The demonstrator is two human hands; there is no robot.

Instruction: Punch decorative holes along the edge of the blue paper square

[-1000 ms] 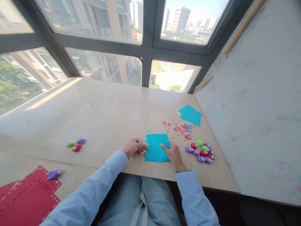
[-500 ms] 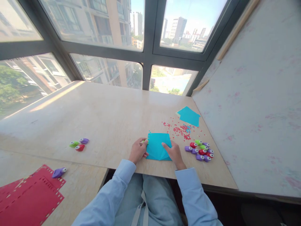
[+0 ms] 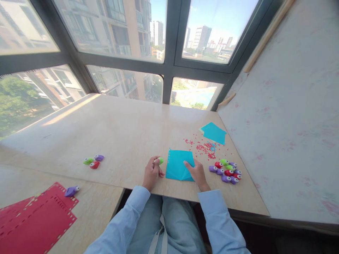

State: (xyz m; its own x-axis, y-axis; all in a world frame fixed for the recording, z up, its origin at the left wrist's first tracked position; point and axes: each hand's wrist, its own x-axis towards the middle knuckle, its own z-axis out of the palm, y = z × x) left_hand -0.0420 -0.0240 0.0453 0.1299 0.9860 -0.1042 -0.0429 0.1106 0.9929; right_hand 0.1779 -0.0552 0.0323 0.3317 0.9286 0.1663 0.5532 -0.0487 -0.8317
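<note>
My left hand [image 3: 152,173] is closed around a small green craft punch [image 3: 160,161], just off the left edge of a blue sheet of paper [image 3: 178,165]. Small punched holes run down the upper part of that left edge. My right hand [image 3: 196,173] grips the sheet at its right side, thumb on top and fingers underneath, out of sight. Creases cross the lower part of the paper. Red and blue punched bits [image 3: 205,147] lie scattered beyond it.
Right of my hand sits a cluster of purple, red and green punches [image 3: 226,171]. More blue sheets [image 3: 215,133] lie at the back right. Three punches [image 3: 94,162] stand to the left. Red punched sheets [image 3: 39,222] with a purple punch [image 3: 71,191] are at the near left.
My left hand has drawn the green punch leftward, off the paper's edge. My right hand still holds the sheet. The view has shifted slightly.
</note>
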